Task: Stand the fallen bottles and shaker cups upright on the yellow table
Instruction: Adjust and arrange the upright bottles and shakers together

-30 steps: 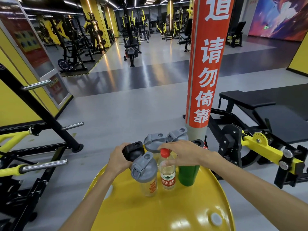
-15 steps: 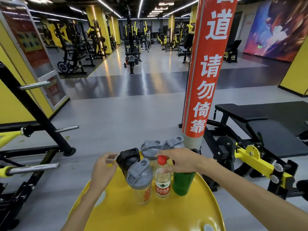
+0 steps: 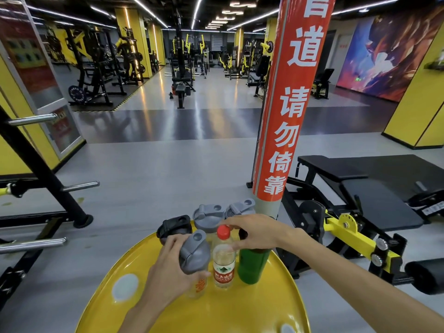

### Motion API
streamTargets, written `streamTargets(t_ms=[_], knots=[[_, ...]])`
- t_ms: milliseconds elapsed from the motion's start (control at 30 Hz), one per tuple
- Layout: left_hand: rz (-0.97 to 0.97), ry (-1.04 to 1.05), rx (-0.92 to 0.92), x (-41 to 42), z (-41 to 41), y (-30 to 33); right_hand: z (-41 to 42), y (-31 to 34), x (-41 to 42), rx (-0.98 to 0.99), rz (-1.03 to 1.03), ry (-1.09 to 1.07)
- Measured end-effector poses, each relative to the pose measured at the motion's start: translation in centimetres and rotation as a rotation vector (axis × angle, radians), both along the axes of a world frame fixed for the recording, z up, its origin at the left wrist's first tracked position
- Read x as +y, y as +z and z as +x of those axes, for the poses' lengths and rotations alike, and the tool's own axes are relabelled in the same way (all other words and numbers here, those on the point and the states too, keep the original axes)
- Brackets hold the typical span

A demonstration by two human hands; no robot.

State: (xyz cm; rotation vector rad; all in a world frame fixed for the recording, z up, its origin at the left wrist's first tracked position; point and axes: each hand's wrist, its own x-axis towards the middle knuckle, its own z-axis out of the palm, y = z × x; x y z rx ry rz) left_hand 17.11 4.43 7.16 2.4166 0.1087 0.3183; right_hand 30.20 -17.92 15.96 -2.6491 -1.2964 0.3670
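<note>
On the round yellow table (image 3: pixel 240 311) stand several containers, all upright. My left hand (image 3: pixel 168 267) wraps around a clear shaker cup with a grey lid (image 3: pixel 194 254) at the front. Beside it stands a red-capped water bottle (image 3: pixel 224 265). My right hand (image 3: pixel 254 233) grips the top of a green bottle (image 3: pixel 252 265). Behind are a black-lidded shaker (image 3: pixel 174 227) and two grey-lidded shakers (image 3: pixel 208 216), (image 3: pixel 240 207).
A red pillar with white characters (image 3: pixel 286 116) rises just behind the table. A black bench with yellow parts (image 3: pixel 360 207) sits to the right. A black rack with steel pegs (image 3: pixel 36 183) stands to the left. Grey gym floor lies beyond.
My left hand left the black-lidded shaker, pulled back, and now closes on the front grey-lidded shaker cup. My right hand stays on top of the green bottle. The camera view rose.
</note>
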Motion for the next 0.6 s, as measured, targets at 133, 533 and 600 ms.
streamTargets(t_ms=[133, 533, 600], knots=[[-0.045, -0.015, -0.038, 0.0, 0.2, -0.8, 0.2, -0.1, -0.6, 0.006, -0.022, -0.01], [-0.129, -0.139, -0.049, 1.8, 0.6, -0.7, 0.9, -0.3, -2.0, -0.004, -0.049, -0.026], [-0.143, -0.145, -0.059, 1.9, 0.5, -1.0, 1.0, -0.3, -2.2, 0.001, -0.059, -0.029]])
